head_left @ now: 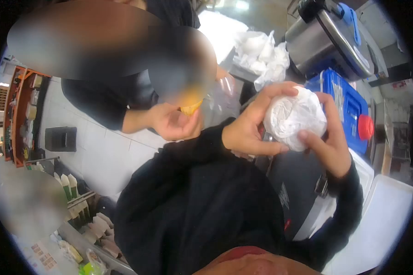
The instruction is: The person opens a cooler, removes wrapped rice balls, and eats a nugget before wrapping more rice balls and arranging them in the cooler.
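Note:
A round bundle in crinkled white paper [291, 120] is held up between my two hands, right of the middle. My left hand [257, 126] grips its left side, fingers over the top edge and thumb below. My right hand [330, 142] wraps its right side, with the thumb pressed on the front of the paper. What the paper covers is hidden. Behind the bundle, several crumpled white paper wraps [261, 52] lie on a surface near a steel appliance.
A co-worker's hand [174, 123] holds something yellow [191, 103] at the left. A steel appliance [328, 46] and a blue container [344, 105] with a red cap [365, 127] stand at the right. White lids or trays [381, 224] lie lower right; shelving [25, 114] is far left.

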Demonstrator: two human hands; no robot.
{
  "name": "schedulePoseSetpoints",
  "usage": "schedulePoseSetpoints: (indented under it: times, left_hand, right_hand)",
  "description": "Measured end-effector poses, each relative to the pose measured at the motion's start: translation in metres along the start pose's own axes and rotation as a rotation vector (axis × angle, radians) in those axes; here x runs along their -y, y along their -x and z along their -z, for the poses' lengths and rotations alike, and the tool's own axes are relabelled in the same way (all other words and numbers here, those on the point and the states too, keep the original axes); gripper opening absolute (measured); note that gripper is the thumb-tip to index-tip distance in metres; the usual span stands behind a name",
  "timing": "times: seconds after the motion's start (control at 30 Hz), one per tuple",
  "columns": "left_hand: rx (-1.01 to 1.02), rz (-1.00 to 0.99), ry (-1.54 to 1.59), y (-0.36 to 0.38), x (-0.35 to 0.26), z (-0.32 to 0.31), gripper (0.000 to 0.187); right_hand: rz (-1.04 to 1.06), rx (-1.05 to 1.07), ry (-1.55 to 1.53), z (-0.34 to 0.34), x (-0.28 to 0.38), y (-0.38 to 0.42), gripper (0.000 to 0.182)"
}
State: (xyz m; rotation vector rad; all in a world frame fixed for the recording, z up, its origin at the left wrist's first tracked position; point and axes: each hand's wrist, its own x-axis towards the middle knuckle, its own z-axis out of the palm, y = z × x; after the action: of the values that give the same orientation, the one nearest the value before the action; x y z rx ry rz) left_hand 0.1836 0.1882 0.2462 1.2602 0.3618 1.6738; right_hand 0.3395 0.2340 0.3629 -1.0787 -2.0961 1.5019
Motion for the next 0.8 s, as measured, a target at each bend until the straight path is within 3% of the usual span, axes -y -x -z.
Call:
schedulePoseSetpoints:
  times: [0.03, 0.1, 0.13, 0.27, 0.37, 0.47, 0.57, 0.67, 0.8]
  left_hand:
    - [-0.021, 0.064, 0.068, 0.007, 0.001, -0.002, 0.080]
    - [-0.046, 0.172, 0.164, 0.016, -0.005, -0.003, 0.075]
    - [-0.102, 0.204, 0.108, 0.021, -0.002, -0.004, 0.069]
    - [-0.067, 0.306, 0.137, 0.035, 0.007, 0.003, 0.067]
    - [-0.096, 0.292, 0.097, 0.039, 0.011, 0.007, 0.064]
    - [-0.158, 0.253, -0.010, 0.038, 0.016, 0.013, 0.060]
    - [-0.407, 0.851, 0.331, 0.050, 0.001, 0.029, 0.053]
    - [-0.625, 2.234, 1.840, 0.041, -0.068, 0.095, 0.044]
    - [-0.584, 2.207, 1.857, 0.032, -0.062, 0.079, 0.037]
  right_hand:
    - [-0.090, 0.055, -0.043, 0.000, 0.001, 0.002, 0.051]
    - [-0.067, 0.140, -0.003, 0.002, -0.005, 0.000, 0.049]
    - [0.077, 0.128, 0.093, -0.001, -0.017, -0.001, 0.048]
    - [-0.205, 0.355, 0.463, -0.001, 0.016, -0.006, 0.046]
    - [0.094, 0.298, 0.781, -0.006, 0.009, -0.009, 0.043]
    - [0.399, 0.071, 0.729, -0.019, 0.009, -0.016, 0.044]
    - [0.521, 0.247, 0.467, -0.025, 0.021, -0.024, 0.047]
    - [0.601, 0.375, 0.400, -0.040, 0.012, -0.032, 0.049]
    - [0.587, 0.477, 0.344, -0.058, -0.002, -0.037, 0.040]
